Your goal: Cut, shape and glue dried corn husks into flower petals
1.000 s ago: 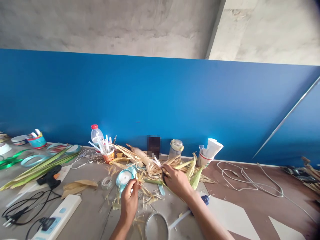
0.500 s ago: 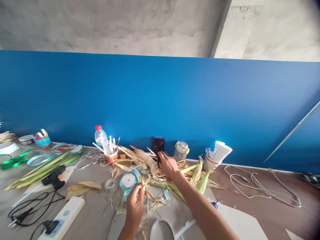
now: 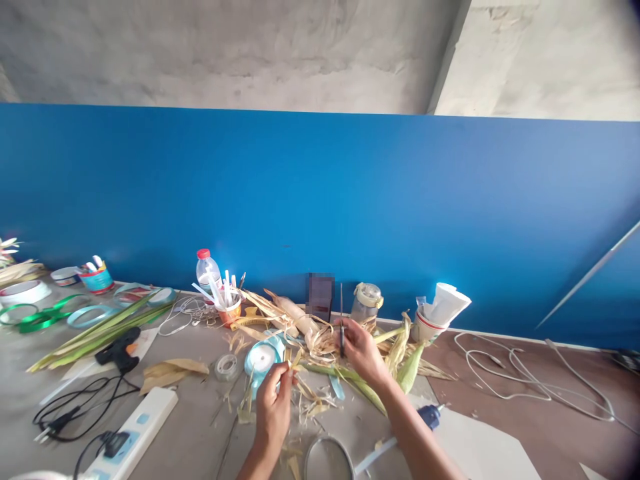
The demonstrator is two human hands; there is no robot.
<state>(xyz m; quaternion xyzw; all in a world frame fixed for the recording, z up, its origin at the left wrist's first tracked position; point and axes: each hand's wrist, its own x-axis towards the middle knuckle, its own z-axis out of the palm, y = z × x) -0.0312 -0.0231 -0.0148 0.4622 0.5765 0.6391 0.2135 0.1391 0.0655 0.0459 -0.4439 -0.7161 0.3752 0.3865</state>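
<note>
In my right hand [image 3: 364, 350] is a pair of scissors [image 3: 341, 308], held with the narrow blades pointing up. The fingers of my left hand [image 3: 273, 403] pinch a small pale corn husk strip [image 3: 295, 361]. Behind and between the hands lies a heap of dried corn husks [image 3: 320, 340]. A roll of light blue ribbon [image 3: 261, 359] rests just beyond my left hand. Husk scraps [image 3: 316, 400] are scattered below the hands, above a round hoop [image 3: 329, 459].
Left are a power strip [image 3: 140, 427], a black glue gun [image 3: 120, 353] with its cord, and green husk leaves [image 3: 95, 333]. A cup of glue sticks [image 3: 229, 313], a jar [image 3: 367, 303] and a paper cup [image 3: 427, 327] stand along the blue partition [image 3: 320, 200]. A blue-handled tool [image 3: 430, 417] lies near my right forearm.
My right hand has drawn back and to the right with the scissors, whose blades have turned upright. My left hand keeps its pinch, nearly in place. The view has shifted slightly.
</note>
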